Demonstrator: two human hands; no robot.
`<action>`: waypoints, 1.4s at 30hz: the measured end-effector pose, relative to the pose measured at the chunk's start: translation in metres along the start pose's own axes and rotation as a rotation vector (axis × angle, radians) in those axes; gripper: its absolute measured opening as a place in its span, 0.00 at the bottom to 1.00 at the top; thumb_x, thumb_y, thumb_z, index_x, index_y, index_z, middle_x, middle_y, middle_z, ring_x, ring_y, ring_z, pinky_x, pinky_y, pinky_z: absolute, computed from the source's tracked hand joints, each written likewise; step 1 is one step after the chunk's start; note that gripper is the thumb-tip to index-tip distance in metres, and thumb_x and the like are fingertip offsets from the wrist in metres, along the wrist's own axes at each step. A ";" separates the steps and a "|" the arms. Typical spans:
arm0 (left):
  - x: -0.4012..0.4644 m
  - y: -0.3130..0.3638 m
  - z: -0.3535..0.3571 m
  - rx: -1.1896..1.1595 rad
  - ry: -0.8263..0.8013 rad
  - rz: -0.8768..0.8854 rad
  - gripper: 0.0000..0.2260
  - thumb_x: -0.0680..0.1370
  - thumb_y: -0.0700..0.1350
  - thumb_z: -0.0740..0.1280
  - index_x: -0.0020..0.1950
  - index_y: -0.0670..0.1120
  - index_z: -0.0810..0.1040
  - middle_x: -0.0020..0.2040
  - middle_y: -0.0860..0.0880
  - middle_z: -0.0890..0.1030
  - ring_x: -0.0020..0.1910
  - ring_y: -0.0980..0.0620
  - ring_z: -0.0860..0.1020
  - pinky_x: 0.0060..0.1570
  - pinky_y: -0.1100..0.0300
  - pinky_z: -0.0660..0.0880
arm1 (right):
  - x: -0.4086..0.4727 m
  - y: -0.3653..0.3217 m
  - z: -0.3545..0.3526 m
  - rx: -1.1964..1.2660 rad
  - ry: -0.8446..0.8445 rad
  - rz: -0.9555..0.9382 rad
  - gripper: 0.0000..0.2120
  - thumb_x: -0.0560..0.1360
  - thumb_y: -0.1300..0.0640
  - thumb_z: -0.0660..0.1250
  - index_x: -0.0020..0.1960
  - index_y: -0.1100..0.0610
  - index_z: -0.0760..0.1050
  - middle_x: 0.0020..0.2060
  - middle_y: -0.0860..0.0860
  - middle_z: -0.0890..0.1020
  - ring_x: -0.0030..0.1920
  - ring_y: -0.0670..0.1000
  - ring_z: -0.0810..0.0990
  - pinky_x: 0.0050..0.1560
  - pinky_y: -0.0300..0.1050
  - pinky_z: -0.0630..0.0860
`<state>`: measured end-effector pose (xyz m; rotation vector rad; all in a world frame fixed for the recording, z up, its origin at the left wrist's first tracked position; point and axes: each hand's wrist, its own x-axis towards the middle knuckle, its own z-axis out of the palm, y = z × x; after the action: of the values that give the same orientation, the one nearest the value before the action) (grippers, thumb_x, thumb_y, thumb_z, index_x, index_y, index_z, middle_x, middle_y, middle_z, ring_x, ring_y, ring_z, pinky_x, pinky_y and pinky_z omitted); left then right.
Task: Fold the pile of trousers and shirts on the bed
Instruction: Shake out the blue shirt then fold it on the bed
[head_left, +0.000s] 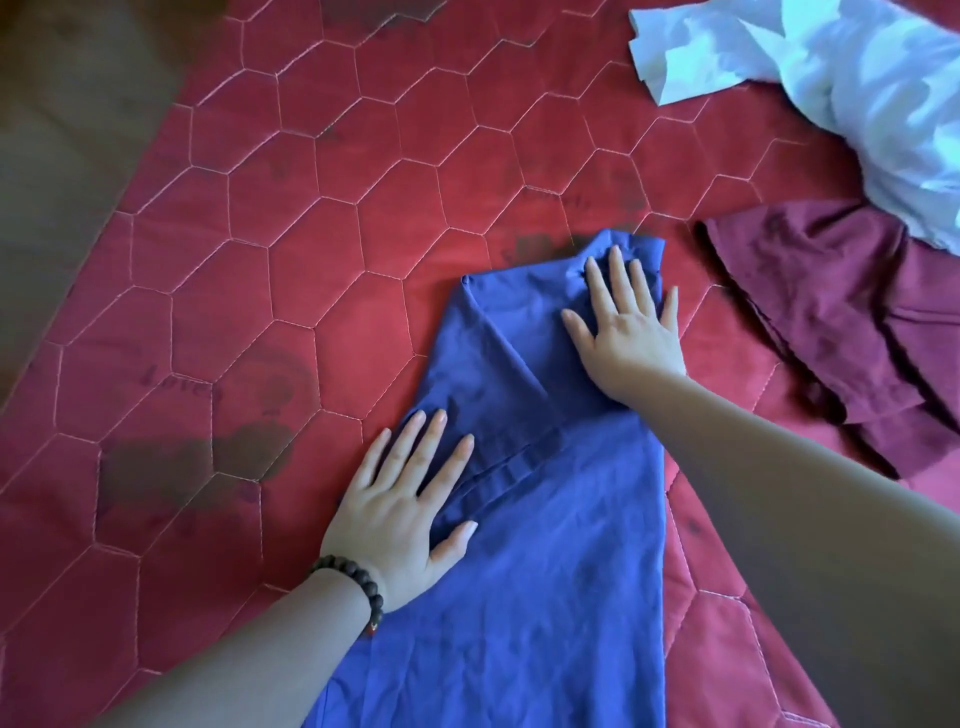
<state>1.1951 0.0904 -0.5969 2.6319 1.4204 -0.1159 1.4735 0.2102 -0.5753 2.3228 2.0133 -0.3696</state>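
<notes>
Bed covered by a red quilted bedspread with hexagon stitching (322, 218). Blue cotton garment (524, 519) lies flat near its middle, partly folded lengthwise. Left hand (402, 509) and right hand (626, 332) both rest on it, fingers straight and spread, pressing, gripping nothing. Beyond the blue garment: a crumpled maroon garment (831, 322), and past that a white crumpled garment (857, 88), both unfolded. Judgement: early stage; first item unfinished, two left.

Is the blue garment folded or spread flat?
Partly folded: the blue garment has one layer turned diagonally over another, both hands flat on it.
</notes>
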 end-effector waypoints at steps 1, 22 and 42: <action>0.000 0.000 0.000 0.004 0.005 0.002 0.34 0.76 0.64 0.56 0.79 0.51 0.55 0.79 0.43 0.53 0.78 0.46 0.51 0.74 0.44 0.55 | 0.001 0.002 0.002 -0.009 -0.025 0.014 0.31 0.80 0.38 0.45 0.79 0.48 0.43 0.78 0.47 0.42 0.78 0.50 0.40 0.74 0.63 0.38; -0.025 0.007 -0.027 0.062 0.034 -0.071 0.32 0.78 0.60 0.50 0.79 0.47 0.52 0.80 0.43 0.49 0.79 0.45 0.45 0.74 0.39 0.43 | -0.287 -0.033 0.054 -0.044 0.080 0.145 0.29 0.81 0.44 0.49 0.78 0.57 0.54 0.78 0.51 0.51 0.78 0.51 0.46 0.75 0.63 0.41; -0.251 0.077 0.019 -0.041 -0.046 0.132 0.31 0.78 0.55 0.55 0.78 0.43 0.57 0.79 0.45 0.55 0.78 0.48 0.52 0.76 0.43 0.50 | -0.443 -0.126 0.111 0.014 0.025 -0.117 0.29 0.79 0.48 0.52 0.77 0.59 0.57 0.77 0.53 0.56 0.77 0.53 0.52 0.74 0.65 0.51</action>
<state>1.1218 -0.1611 -0.5743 2.6623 1.2179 -0.1306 1.2777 -0.2213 -0.5749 2.2341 2.1716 -0.3627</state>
